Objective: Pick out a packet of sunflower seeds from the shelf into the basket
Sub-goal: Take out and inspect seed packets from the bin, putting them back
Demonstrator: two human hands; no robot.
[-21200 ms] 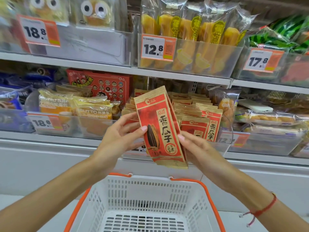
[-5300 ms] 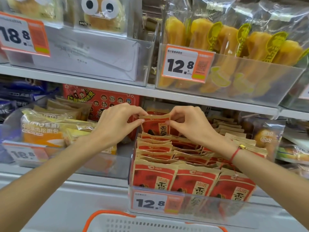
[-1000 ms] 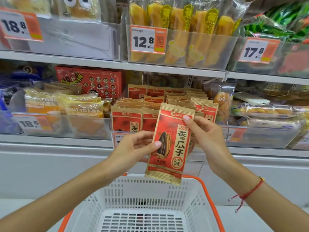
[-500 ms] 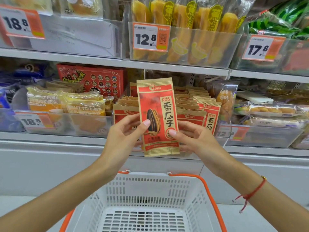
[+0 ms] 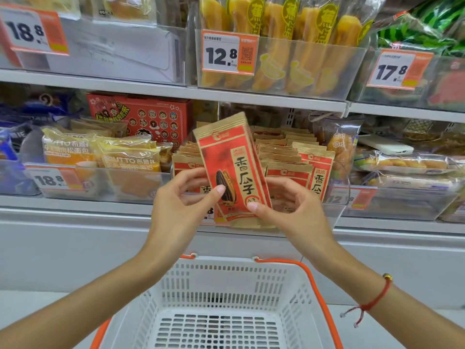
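Red and tan, the seed packet (image 5: 232, 170) is pinched upright, tilted, by the left hand (image 5: 181, 205) and right hand (image 5: 289, 207), with the basket (image 5: 221, 275) straight below.

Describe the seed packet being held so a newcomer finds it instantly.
Start at the white basket with orange handles at the bottom; directly above it, both hands hold one sunflower seed packet. It is red with kraft edges and, unlike the shelved packets behind it, tilted and lifted clear.

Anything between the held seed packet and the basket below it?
Nothing: in the head view, only the shelf's white front shows between the sunflower seed packet, pinched by both hands, and the basket.
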